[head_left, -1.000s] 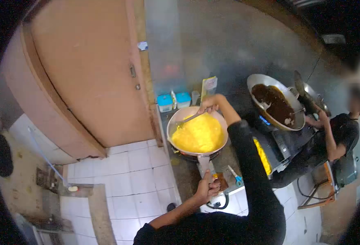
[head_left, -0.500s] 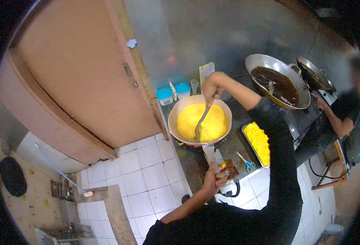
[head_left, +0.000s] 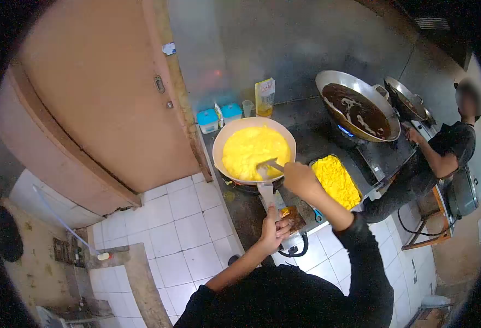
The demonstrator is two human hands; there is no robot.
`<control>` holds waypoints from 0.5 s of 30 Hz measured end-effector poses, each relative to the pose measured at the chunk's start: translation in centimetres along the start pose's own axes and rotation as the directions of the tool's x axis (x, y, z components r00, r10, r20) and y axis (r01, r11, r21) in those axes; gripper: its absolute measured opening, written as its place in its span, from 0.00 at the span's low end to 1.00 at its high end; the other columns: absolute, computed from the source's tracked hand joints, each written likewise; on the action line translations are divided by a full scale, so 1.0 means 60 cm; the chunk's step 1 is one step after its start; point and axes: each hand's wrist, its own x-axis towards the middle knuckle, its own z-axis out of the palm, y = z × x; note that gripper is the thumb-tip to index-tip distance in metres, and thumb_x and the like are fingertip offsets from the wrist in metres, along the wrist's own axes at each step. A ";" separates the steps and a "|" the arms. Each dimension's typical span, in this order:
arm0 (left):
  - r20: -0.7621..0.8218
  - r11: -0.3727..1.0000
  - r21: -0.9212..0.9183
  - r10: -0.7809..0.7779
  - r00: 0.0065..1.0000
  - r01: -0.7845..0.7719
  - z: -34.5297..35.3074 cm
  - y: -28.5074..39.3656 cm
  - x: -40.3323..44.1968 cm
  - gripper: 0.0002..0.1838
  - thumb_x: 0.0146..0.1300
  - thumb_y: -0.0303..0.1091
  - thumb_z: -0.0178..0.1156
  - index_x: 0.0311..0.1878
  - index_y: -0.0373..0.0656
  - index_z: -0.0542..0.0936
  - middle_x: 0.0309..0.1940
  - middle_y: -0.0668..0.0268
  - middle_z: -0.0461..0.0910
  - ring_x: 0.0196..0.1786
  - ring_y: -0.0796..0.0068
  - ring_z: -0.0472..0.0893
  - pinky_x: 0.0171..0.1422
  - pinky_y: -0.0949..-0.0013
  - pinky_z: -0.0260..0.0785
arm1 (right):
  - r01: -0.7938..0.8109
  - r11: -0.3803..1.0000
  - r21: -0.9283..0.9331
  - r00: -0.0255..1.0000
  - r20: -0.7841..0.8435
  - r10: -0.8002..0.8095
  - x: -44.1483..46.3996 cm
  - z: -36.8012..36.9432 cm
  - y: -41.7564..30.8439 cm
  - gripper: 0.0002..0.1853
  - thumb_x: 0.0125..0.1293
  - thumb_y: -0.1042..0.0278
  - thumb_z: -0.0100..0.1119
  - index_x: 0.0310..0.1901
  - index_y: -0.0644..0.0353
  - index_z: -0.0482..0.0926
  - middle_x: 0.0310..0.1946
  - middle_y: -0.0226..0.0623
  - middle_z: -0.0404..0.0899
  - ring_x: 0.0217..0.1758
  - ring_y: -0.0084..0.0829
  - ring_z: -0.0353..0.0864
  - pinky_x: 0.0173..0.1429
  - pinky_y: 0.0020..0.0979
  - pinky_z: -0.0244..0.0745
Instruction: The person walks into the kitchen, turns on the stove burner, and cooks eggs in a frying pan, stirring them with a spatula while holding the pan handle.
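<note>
A deep light-coloured frying pan (head_left: 217,150) sits on the burner, with soft yellow egg (head_left: 251,145) spread inside. My left hand (head_left: 276,229) is closed round its handle (head_left: 266,192). My right hand (head_left: 301,180) grips a metal spatula (head_left: 273,162); the blade is in the egg at the pan's near right side. Just right of that hand, a tray (head_left: 357,208) is filled with cooked yellow egg (head_left: 336,180). Blue-handled scissors (head_left: 318,215) lie near my right forearm, mostly hidden.
Two blue-lidded tubs (head_left: 207,117), a clear cup (head_left: 247,107) and a pouch of oil (head_left: 264,97) line the wall. A large wok (head_left: 328,82) of dark oil stands over a lit flame. A co-worker (head_left: 450,147) stands at right, beside another wok (head_left: 409,98).
My right hand has swung from above the pan's far side to its near right, tilting the spatula sideways. The egg looks more broken up. My left hand stays on the handle.
</note>
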 end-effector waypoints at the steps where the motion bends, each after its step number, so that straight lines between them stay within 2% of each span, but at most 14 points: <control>1: 0.000 1.000 0.001 -0.002 1.000 0.002 -0.001 0.001 0.001 0.22 0.62 0.62 0.41 0.27 0.54 0.64 0.10 0.78 0.52 0.08 0.85 0.51 0.13 0.77 0.45 | -0.013 1.000 0.015 1.000 -0.016 0.013 -0.001 0.010 -0.008 0.09 0.55 0.68 0.49 0.34 0.62 0.75 0.27 0.50 0.77 0.31 0.46 0.80 0.37 0.43 0.75; 2: 0.010 1.000 -0.016 -0.012 1.000 0.012 -0.002 0.002 0.002 0.22 0.62 0.62 0.41 0.27 0.53 0.65 0.10 0.78 0.52 0.08 0.85 0.50 0.13 0.77 0.45 | -0.015 1.000 0.017 1.000 -0.013 0.015 0.007 0.031 -0.008 0.09 0.55 0.68 0.49 0.34 0.62 0.75 0.27 0.50 0.77 0.31 0.46 0.80 0.37 0.43 0.75; 4: 0.022 0.999 -0.033 -0.019 1.000 0.020 -0.006 0.000 0.003 0.22 0.62 0.62 0.41 0.27 0.53 0.65 0.10 0.77 0.52 0.08 0.85 0.50 0.13 0.77 0.45 | -0.128 0.980 0.154 0.985 -0.094 0.143 0.035 0.068 -0.005 0.10 0.55 0.68 0.49 0.36 0.63 0.75 0.26 0.50 0.77 0.30 0.48 0.80 0.36 0.45 0.75; 8: 0.075 0.999 -0.052 -0.007 0.997 0.011 -0.003 0.002 0.006 0.22 0.62 0.62 0.40 0.27 0.53 0.65 0.10 0.77 0.52 0.08 0.84 0.50 0.13 0.77 0.44 | -0.140 0.959 0.247 0.975 -0.135 0.177 0.071 0.074 0.006 0.10 0.55 0.68 0.50 0.37 0.64 0.75 0.27 0.49 0.78 0.32 0.50 0.79 0.38 0.45 0.74; 11: 0.054 0.997 -0.080 -0.001 0.999 0.005 0.003 -0.003 0.005 0.21 0.63 0.60 0.41 0.27 0.53 0.65 0.10 0.77 0.52 0.07 0.85 0.50 0.12 0.78 0.43 | -0.132 0.932 0.338 0.963 -0.178 0.201 0.115 0.078 0.005 0.11 0.56 0.68 0.50 0.38 0.64 0.75 0.29 0.50 0.78 0.34 0.51 0.78 0.40 0.45 0.74; 13: 0.029 0.994 -0.105 0.003 1.000 0.000 0.008 -0.005 0.005 0.20 0.63 0.58 0.42 0.27 0.53 0.66 0.10 0.77 0.52 0.07 0.85 0.50 0.11 0.79 0.43 | -0.115 0.946 0.303 0.986 -0.080 0.146 0.149 0.076 -0.008 0.11 0.56 0.68 0.50 0.38 0.64 0.75 0.34 0.51 0.78 0.36 0.49 0.79 0.43 0.43 0.73; 15: 0.034 0.993 -0.114 0.010 0.999 -0.006 0.010 -0.006 0.005 0.20 0.63 0.58 0.42 0.27 0.53 0.66 0.10 0.77 0.52 0.07 0.85 0.51 0.11 0.79 0.43 | -0.149 0.946 0.288 0.986 -0.025 0.163 0.151 0.070 -0.032 0.12 0.56 0.67 0.50 0.38 0.63 0.75 0.36 0.51 0.78 0.38 0.49 0.79 0.44 0.43 0.73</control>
